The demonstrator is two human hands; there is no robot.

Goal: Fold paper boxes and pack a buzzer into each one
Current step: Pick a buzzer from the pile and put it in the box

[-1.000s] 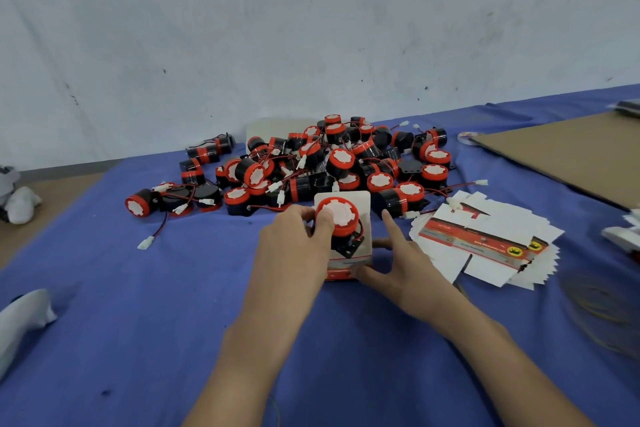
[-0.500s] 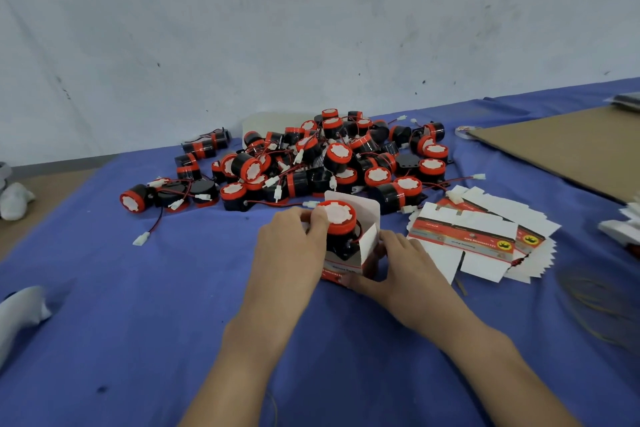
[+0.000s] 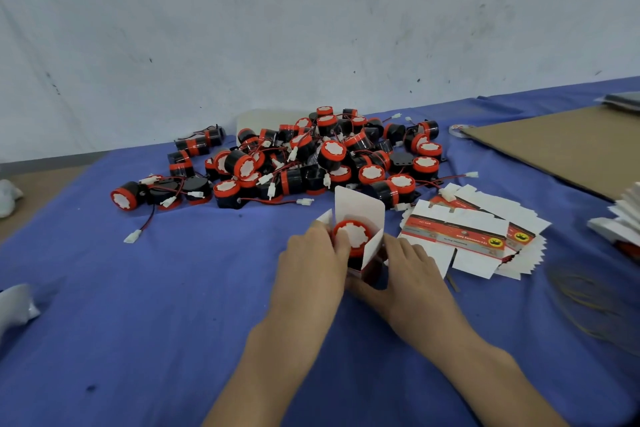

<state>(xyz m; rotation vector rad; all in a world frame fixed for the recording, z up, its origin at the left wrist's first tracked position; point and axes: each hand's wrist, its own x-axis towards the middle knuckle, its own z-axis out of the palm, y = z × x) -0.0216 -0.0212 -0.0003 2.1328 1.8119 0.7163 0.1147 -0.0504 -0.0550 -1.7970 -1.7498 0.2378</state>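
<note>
The round black buzzer [image 3: 355,236], with its red cap and white toothed face, sits upright in the mouth of the small white paper box [image 3: 362,206]. Its cap is uppermost and its body is sunk between the box walls. The box stands on the blue cloth [image 3: 173,305] covering the table. Its top is open, the tall rear flap is raised behind the buzzer, and a side flap juts out on the right.

My left hand [image 3: 311,263] is curled in from the left, thumb lying on the red cap's rim, pinching the buzzer there. My right hand [image 3: 410,276] is clamped on the box from the right and front, fingers against its right wall and thumb along its near lower edge.

Just to the right of that hand lies a fanned stack of flat box blanks [image 3: 464,236], white with red printed bands. Beyond the box is a big heap of red-and-black buzzers [image 3: 329,156], tangled in red and black wires with white plugs. A few of them have strayed to the left.

Farther right a brown cardboard sheet [image 3: 561,146] lies flat, with a roll of tape [image 3: 457,130] at its far corner. Thin loops on the cloth near the right edge are too blurred for me to name. Behind everything rises a pale, scuffed wall [image 3: 311,28].
</note>
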